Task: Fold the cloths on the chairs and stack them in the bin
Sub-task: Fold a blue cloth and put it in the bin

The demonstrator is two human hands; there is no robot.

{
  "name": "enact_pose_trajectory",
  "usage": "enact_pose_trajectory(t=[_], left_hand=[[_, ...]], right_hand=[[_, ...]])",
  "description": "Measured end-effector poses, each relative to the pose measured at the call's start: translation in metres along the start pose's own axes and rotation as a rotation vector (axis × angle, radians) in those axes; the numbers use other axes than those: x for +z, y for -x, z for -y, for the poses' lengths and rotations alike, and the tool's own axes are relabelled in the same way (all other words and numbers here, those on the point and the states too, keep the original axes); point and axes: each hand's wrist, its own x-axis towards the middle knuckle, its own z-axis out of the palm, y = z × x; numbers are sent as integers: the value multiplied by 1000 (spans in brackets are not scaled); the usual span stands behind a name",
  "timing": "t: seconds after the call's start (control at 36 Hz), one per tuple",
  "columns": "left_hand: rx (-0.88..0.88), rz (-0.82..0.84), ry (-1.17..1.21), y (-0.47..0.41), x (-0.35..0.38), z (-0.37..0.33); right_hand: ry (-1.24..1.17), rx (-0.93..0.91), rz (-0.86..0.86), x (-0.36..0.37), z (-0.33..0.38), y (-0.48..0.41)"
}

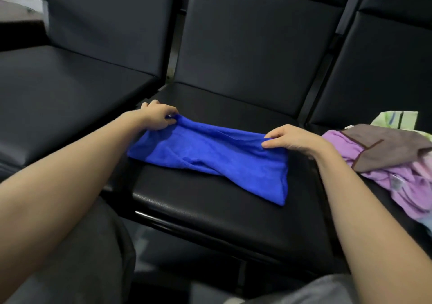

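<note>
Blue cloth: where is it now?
In the head view the blue cloth lies on the middle seat, left of the cloth pile, its far edge pinched by left hand and right hand.

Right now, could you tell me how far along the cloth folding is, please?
The blue cloth already looks folded into a strip on the middle seat. The left grip and right grip each pinch a far corner. The purple cloth and brown cloth lie heaped on the right chair, unfolded; no bin is in view.

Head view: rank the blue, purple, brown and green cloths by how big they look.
1. blue cloth
2. purple cloth and brown cloth: overlapping, too alike to rank
3. green cloth, mostly hidden
</note>
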Motion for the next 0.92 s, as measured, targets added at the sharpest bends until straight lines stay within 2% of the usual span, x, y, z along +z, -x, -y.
enact_pose_trajectory(t=[0.11, 0.22, 0.31, 0.39, 0.44, 0.47, 0.56, 0.58, 0.61, 0.67, 0.72, 0.78, 0.83, 0.92], left_hand=[[34, 50, -90, 4, -9, -6], [38, 58, -46, 8, -17, -13], [-3, -19, -26, 12, -27, -20], [-55, -70, 43, 16, -38, -30], [-88, -49, 200, 16, -46, -39], [-106, -46, 349, 16, -49, -44], [-155, -54, 998, 14, -56, -57], [-119, -119, 1170, 10, -58, -60], [-74, -217, 1273, 8, -60, -62], [1, -432, 1250, 8, -65, -67], [6, -475, 1108, 11, -67, -72], [21, -453, 984, 12, -60, -70], [18, -427, 1079, 13, -57, -69], [-31, -343, 1212, 18, -68, -74]], right_hand=[[232, 79, -95, -15, 1, 7], [407, 127, -238, -25, 10, 20], [334, 127, -321, -27, 10, 27], [303, 202, -502, -26, 4, 28], [235, 227, -596, -24, -1, 25], [109, 219, -636, -23, -2, 21], [-449, 175, -803, -20, 5, 16], [-528, 120, -911, -22, 8, 15], [-507, 41, -1033, -23, 12, 15], [-345, -86, -1173, -27, 20, 19], [-191, -86, -1130, -27, 23, 22], [-46, 26, -1047, -25, 18, 24], [34, 127, -1089, -25, 17, 30], [-80, 102, -1084, -33, 19, 32]])
